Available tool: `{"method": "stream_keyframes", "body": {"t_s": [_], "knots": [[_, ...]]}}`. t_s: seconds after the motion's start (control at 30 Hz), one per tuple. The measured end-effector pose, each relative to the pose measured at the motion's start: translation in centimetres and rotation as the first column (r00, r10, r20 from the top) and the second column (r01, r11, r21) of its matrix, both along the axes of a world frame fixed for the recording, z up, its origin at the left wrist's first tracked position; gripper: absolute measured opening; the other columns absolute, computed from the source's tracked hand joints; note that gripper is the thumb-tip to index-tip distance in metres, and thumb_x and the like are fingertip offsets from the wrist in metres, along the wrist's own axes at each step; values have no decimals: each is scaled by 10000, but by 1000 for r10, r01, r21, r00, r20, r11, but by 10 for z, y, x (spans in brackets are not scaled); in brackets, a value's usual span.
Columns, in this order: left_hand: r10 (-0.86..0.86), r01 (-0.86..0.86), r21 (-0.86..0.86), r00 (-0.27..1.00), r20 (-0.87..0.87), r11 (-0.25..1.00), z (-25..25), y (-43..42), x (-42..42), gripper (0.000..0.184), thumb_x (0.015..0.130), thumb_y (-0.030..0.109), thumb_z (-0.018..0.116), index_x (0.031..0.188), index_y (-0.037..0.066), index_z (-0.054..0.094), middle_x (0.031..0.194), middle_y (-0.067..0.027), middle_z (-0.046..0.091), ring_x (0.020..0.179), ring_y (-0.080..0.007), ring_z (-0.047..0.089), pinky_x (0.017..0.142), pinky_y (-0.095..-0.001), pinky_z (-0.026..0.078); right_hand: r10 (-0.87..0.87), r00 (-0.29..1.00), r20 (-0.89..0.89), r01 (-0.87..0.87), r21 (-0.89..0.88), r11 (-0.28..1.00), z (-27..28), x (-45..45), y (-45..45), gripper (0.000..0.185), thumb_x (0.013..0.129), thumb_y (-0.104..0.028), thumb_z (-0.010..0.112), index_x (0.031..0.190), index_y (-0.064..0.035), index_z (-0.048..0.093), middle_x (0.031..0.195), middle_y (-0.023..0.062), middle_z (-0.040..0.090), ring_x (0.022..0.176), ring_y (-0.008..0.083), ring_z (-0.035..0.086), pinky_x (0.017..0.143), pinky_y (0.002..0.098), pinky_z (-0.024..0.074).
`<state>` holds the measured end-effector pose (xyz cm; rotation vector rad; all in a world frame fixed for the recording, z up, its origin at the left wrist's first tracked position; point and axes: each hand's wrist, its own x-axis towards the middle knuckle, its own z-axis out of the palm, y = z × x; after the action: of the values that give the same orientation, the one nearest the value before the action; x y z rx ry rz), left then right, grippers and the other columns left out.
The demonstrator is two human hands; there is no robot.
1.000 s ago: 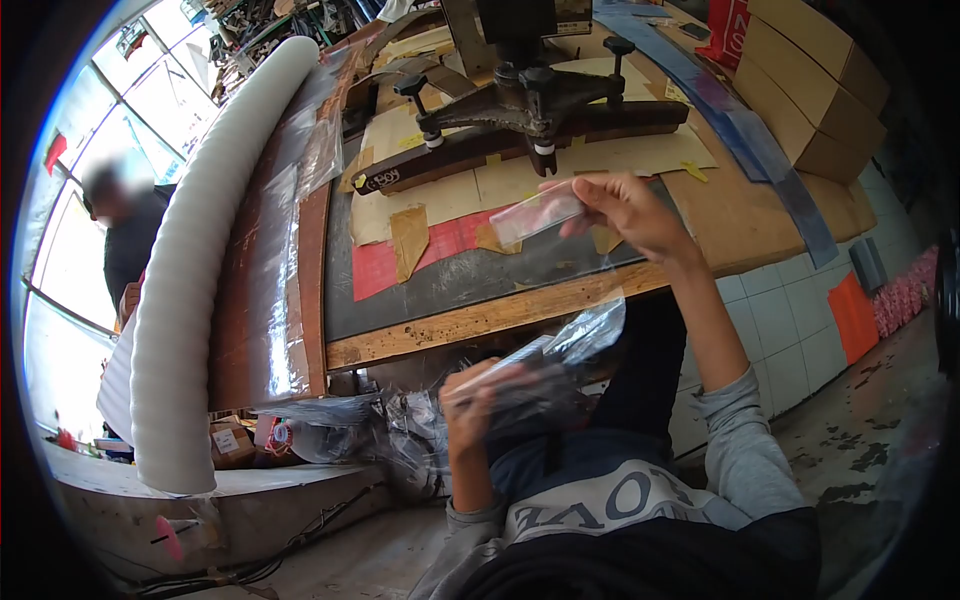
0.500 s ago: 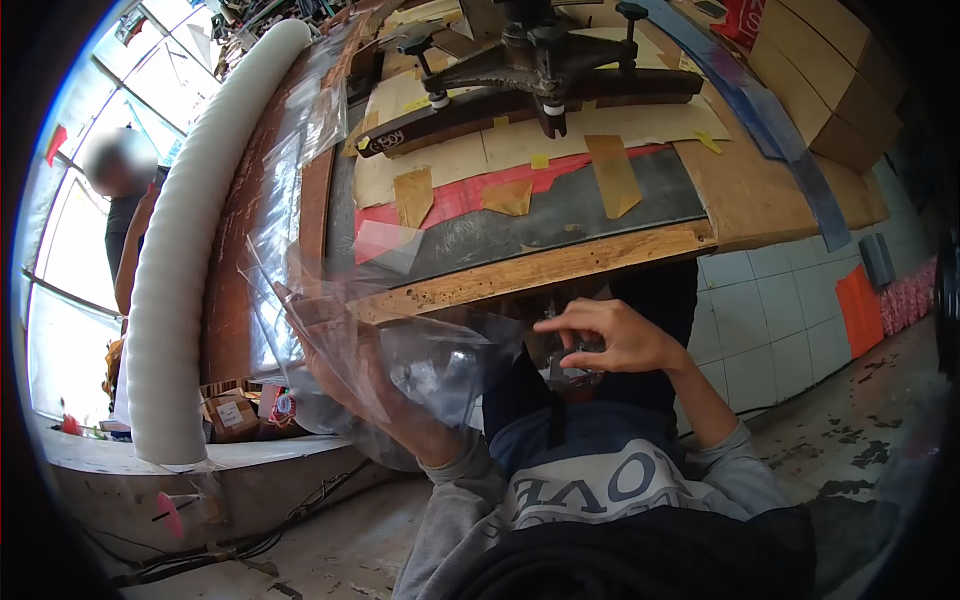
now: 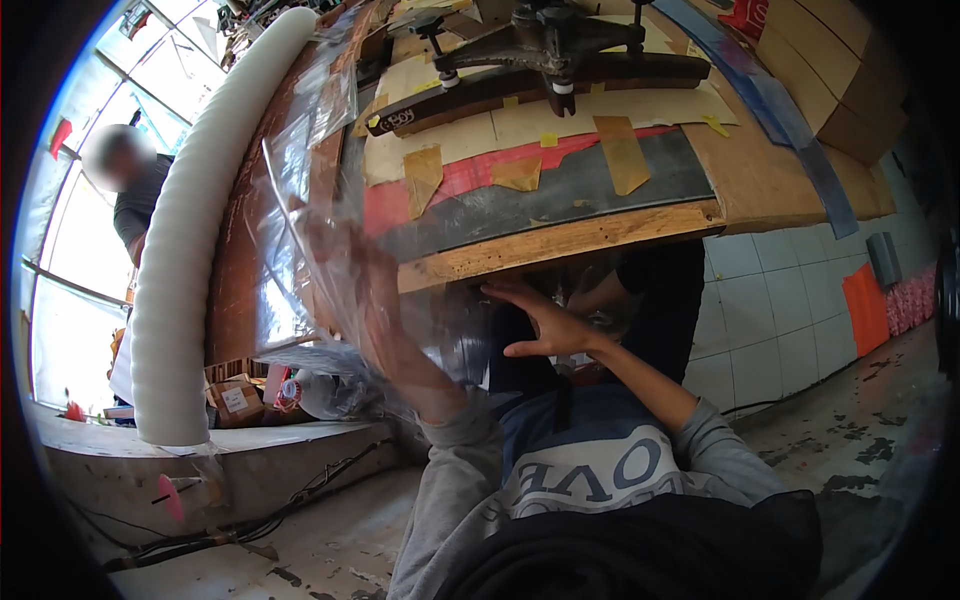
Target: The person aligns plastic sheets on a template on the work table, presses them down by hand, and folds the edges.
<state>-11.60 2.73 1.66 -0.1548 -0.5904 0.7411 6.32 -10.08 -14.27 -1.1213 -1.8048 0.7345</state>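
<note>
Dark bar [image 3: 540,92] under metal bracket [image 3: 550,45] bars way across upper tabletop [image 3: 765,175]. Low corridor runs between bar and wooden edge [image 3: 560,243], over dark board [image 3: 580,190] with flat tape patches [image 3: 622,158]. Clear film [image 3: 300,225], bunched around left hand [image 3: 372,285], blocks corridor's left end; white foam roll [image 3: 195,240] walls far left. Blue strip [image 3: 805,165] and cardboard boxes [image 3: 830,70] crowd right side. Right hand [image 3: 548,328], below wooden edge, has gap toward left hand, film intruding.
</note>
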Motion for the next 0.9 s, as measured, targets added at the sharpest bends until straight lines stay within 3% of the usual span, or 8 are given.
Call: {"method": "stream_keyframes", "body": {"t_s": [0.2, 0.4, 0.53, 0.6, 0.7, 0.73, 0.83, 0.9], "knots": [[-11, 11, -93, 1000, 3, 996, 13, 9, 20, 390, 925, 166, 557, 1313, 135, 556, 993, 10, 634, 824, -98, 586, 819, -312, 504, 48, 899, -436, -173, -252, 952, -15, 15, 8, 893, 790, -265, 784, 1489, -67, 265, 1522, 122, 309, 1426, 254, 247, 1168, 404, 190], [-9, 10, -118, 1000, 2, 993, 24, 6, 38, 409, 915, 162, 568, 1322, 136, 550, 994, 12, 637, 822, -94, 583, 794, -305, 506, 68, 909, -411, -187, -257, 948, -10, 21, 13, 901, 794, -238, 783, 1491, -61, 240, 1528, 126, 302, 1440, 257, 220, 1172, 410, 163], [-9, 10, -123, 1000, 5, 992, 30, 6, 43, 422, 908, 159, 576, 1328, 137, 545, 994, 14, 639, 820, -91, 580, 778, -300, 507, 89, 881, -465, -223, -241, 945, -12, 14, 17, 901, 807, -333, 759, 1498, -87, 236, 1527, 126, 298, 1433, 260, 224, 1165, 417, 173], [-10, 11, -121, 1000, 9, 993, 35, 5, 44, 428, 904, 158, 580, 1331, 138, 543, 994, 14, 640, 819, -90, 579, 770, -297, 507, 5, 846, -533, -152, -232, 961, -21, 3, 19, 887, 802, -424, 750, 1492, -127, 280, 1502, 106, 346, 1409, 260, 274, 1144, 414, 228], [-10, 15, -116, 999, 37, 993, 44, 3, 38, 439, 899, 156, 585, 1335, 138, 540, 995, 16, 641, 818, -88, 578, 758, -294, 508, 116, 867, -485, -193, -112, 975, -24, -5, 39, 918, 799, -471, 735, 1502, -122, 257, 1478, 94, 395, 1404, 240, 288, 1124, 420, 260], [-2, 7, -107, 999, 45, 994, 48, 1, 31, 442, 898, 155, 587, 1337, 138, 539, 995, 16, 642, 818, -87, 577, 754, -293, 509, 111, 873, -475, -183, -107, 977, -25, -8, 43, 782, 815, -431, 734, 1433, -95, 390, 1326, 95, 538, 1296, 209, 424, 1065, 394, 334], [24, -18, -88, 997, 76, 996, 60, -6, 12, 452, 893, 153, 593, 1341, 139, 536, 995, 17, 643, 816, -85, 576, 741, -289, 509, 280, 802, -527, -411, -147, 900, 3, -8, 38, 491, 835, -371, 732, 1191, -66, 587, 1067, 65, 644, 1064, 154, 563, 939, 327, 424], [82, -78, -51, 992, 93, 996, 64, -9, -10, 459, 889, 152, 597, 1344, 139, 534, 995, 18, 644, 816, -84, 575, 733, -287, 510, 292, 820, -492, -404, -137, 905, 21, -6, 25, 287, 850, -311, 727, 910, -55, 611, 844, 24, 622, 829, 89, 566, 789, 268, 445]]}}
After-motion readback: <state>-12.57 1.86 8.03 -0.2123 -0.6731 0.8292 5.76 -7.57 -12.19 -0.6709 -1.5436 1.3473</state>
